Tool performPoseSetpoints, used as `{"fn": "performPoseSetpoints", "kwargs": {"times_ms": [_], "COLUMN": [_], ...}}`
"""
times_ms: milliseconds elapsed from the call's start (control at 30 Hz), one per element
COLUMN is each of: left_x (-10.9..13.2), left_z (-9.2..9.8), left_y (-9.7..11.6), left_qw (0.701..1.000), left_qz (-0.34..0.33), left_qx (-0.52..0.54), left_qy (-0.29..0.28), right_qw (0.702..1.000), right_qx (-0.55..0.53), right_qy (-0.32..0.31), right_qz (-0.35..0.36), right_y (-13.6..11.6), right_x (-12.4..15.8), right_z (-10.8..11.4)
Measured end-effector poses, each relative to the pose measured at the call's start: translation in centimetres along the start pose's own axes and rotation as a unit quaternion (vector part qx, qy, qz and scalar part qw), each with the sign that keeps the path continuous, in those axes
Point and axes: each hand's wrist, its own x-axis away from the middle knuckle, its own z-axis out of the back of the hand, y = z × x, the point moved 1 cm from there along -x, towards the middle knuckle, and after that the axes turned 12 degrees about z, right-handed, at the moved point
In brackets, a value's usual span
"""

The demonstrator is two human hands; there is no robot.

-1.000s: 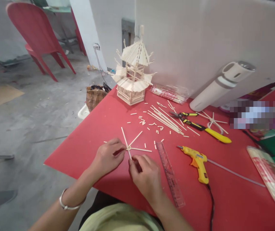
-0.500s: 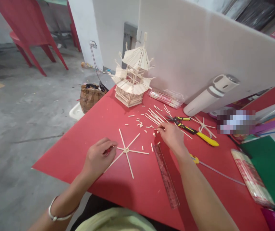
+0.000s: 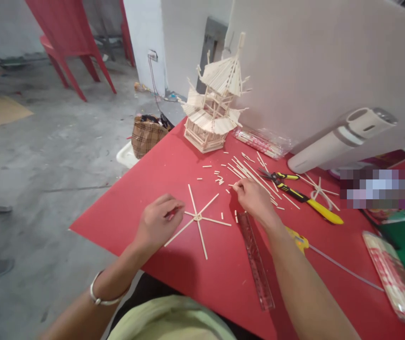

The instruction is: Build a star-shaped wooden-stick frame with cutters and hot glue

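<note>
Six thin sticks form a star-shaped frame (image 3: pixel 197 217) lying flat on the red table. Beside its left arms is my left hand (image 3: pixel 162 218), fingers curled and tips close together; whatever it may hold is too small to name. My right hand (image 3: pixel 254 197) pinches among short cut stick pieces (image 3: pixel 219 180), above the top end of a clear ruler (image 3: pixel 257 264); a small pale tip shows at its fingertips. Long loose sticks (image 3: pixel 248 170) lie just beyond it. Yellow-and-black cutters (image 3: pixel 303 197) rest to the right of them.
A stick pagoda model (image 3: pixel 211 108) stands at the table's far corner. Toward the back lie a stick packet (image 3: pixel 261 141) and a white flask (image 3: pixel 340 139). A yellow glue gun (image 3: pixel 298 240) is beside my right forearm; another stick pack (image 3: pixel 393 278) lies at right.
The view has shifted, so the scene sits further right at the back. My right hand has moved slightly away from the ruler, toward the short pieces. My left hand keeps its curled pose.
</note>
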Motion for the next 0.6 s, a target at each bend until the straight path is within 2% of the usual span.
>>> {"fn": "performPoseSetpoints", "kwargs": {"times_ms": [67, 133, 167, 233, 333, 433, 500, 600], "left_x": [0.0, 0.0, 0.0, 0.0, 0.0, -0.1, -0.1, -0.1], "left_z": [0.0, 0.0, 0.0, 0.1, 0.4, 0.5, 0.6, 0.6], "left_y": [0.1, 0.4, 0.5, 0.8, 0.9, 0.7, 0.7, 1.1], "left_qw": [1.0, 0.999, 0.997, 0.994, 0.988, 0.976, 0.958, 0.916], "left_qz": [0.002, -0.005, -0.008, -0.006, 0.022, 0.079, 0.138, 0.218], "left_qx": [0.017, 0.039, 0.053, 0.083, 0.127, 0.174, 0.224, 0.308], "left_qy": [-0.016, -0.036, -0.048, -0.068, -0.089, -0.105, -0.112, -0.134], "right_qw": [0.994, 0.973, 0.964, 0.951, 0.933, 0.916, 0.907, 0.904], "right_qx": [-0.071, -0.163, -0.196, -0.249, -0.322, -0.374, -0.393, -0.39], "right_qy": [0.005, 0.009, 0.005, -0.008, -0.021, 0.016, 0.05, 0.084], "right_qz": [0.079, 0.161, 0.179, 0.182, 0.16, 0.145, 0.141, 0.152], "right_y": [-2.2, -4.8, -6.0, -8.0, -9.6, -10.0, -10.1, -10.2], "right_x": [1.0, 2.0, 2.4, 2.8, 3.1, 3.3, 3.6, 4.3], "right_z": [0.1, 0.2, 0.1, 0.0, -0.6, -1.4, -1.7, -1.6]}}
